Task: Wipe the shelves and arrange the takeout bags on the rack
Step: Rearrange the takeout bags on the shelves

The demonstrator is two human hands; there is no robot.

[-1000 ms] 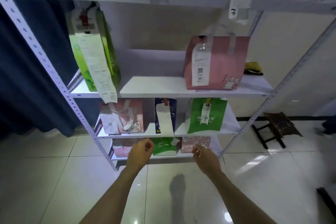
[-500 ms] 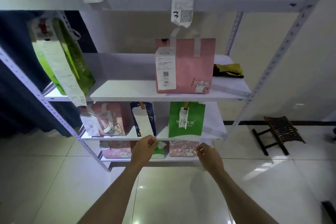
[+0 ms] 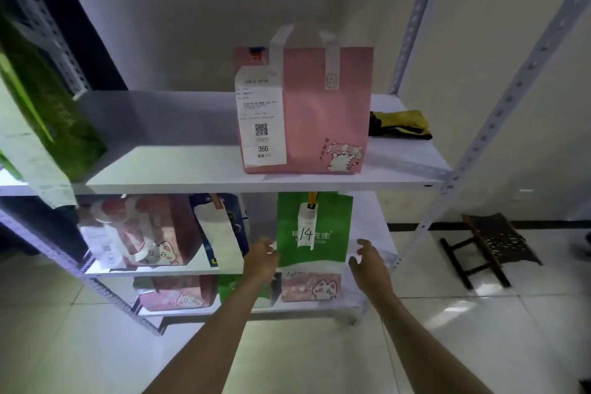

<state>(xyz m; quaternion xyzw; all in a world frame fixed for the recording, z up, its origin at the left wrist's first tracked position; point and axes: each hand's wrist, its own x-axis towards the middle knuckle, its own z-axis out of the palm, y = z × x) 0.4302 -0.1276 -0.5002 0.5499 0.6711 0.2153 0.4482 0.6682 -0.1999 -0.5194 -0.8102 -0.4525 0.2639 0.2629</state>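
Observation:
A green takeout bag marked 14 [image 3: 315, 233] stands on the rack's second shelf from the bottom. My left hand [image 3: 260, 261] is at the bag's left edge with loosely curled fingers; no grip shows. To the right of the bag, my right hand [image 3: 367, 261] has its fingers spread and holds nothing. On the shelf above [image 3: 192, 166] stands a pink bag [image 3: 326, 112] with a receipt reading 366. A yellow and black cloth [image 3: 399, 123] lies beside it at the right.
A dark blue bag [image 3: 238, 227] and a pink cat bag [image 3: 160, 230] share the shelf with the green one. More bags [image 3: 310, 286] fill the bottom shelf. A large green bag [image 3: 48, 99] leans at the far left. A small wooden stool [image 3: 489, 243] stands right of the rack post [image 3: 518, 83].
My view has moved closer to the rack and to the right. Both hands rose from the bottom shelf's level to either side of the green bag, and the right hand's fingers spread.

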